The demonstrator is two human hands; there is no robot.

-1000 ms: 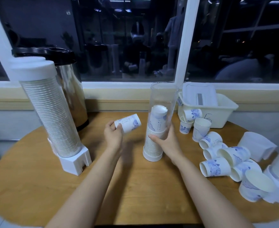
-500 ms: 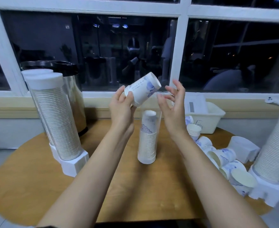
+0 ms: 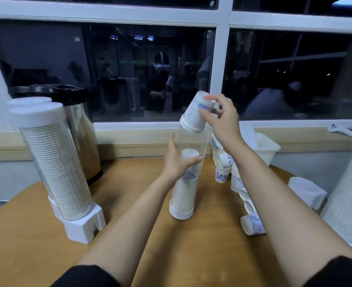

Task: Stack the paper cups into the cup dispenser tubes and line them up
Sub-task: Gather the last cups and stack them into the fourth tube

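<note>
One white paper cup with a blue print point(image 3: 193, 112) is pinched near its base by the right hand point(image 3: 222, 121), rim downward and tilted, at the open mouth of the clear plastic dispenser tube point(image 3: 201, 139), so that it can be dropped onto the nested stack of cups point(image 3: 184, 195) filling the tube's lower half. The tube is gripped at mid-height by the left hand point(image 3: 177, 160), apparently to keep it upright on the round wooden desk point(image 3: 36, 255). More loose printed cups point(image 3: 253, 224) are left at the right, within reach; a full capped dispenser point(image 3: 55, 162) is stood at the left
</note>
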